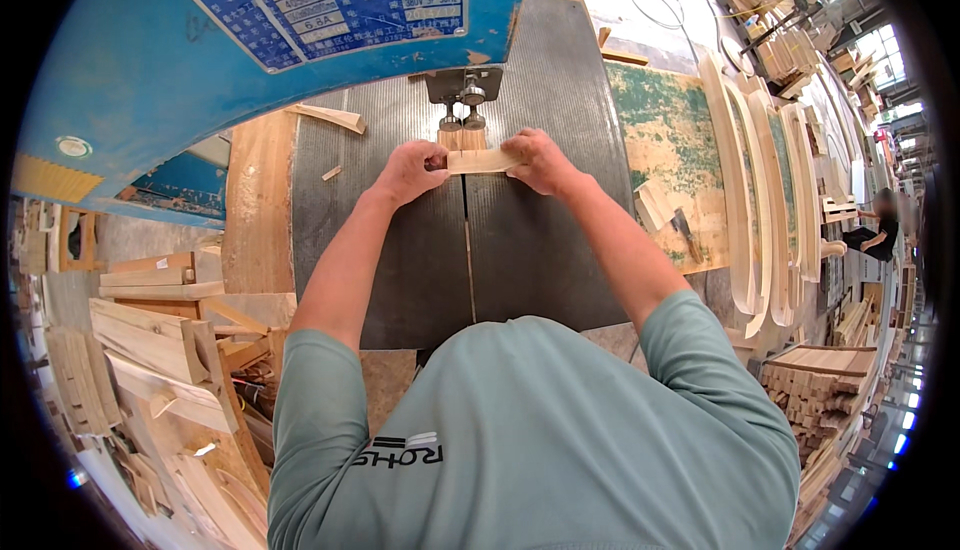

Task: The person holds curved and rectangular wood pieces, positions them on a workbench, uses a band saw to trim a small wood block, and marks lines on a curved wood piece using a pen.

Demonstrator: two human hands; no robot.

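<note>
"Where's the wooden piece (480, 161)?"
"Between my left grip (410, 173) and right grip (541, 162), each clamped on one end, over the dark surface (420, 280)."
"And beyond?"
"Metal guides (463, 110), just ahead of both."

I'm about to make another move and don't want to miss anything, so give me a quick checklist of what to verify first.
1. Both hands on the wood: ok. The left hand grips one end of the pale wood piece, the right hand the other.
2. Sleeves away from the metal guide: ok. The short sleeves end well back on the arms.
3. Table free of loose bits: not ok. A small scrap lies left of the left hand.
4. Fingers away from the blade: cannot tell. The blade isn't clearly visible.
5. Machine stopped: cannot tell from a still.
6. Other people at a distance: ok. The one visible person is far right.
</note>
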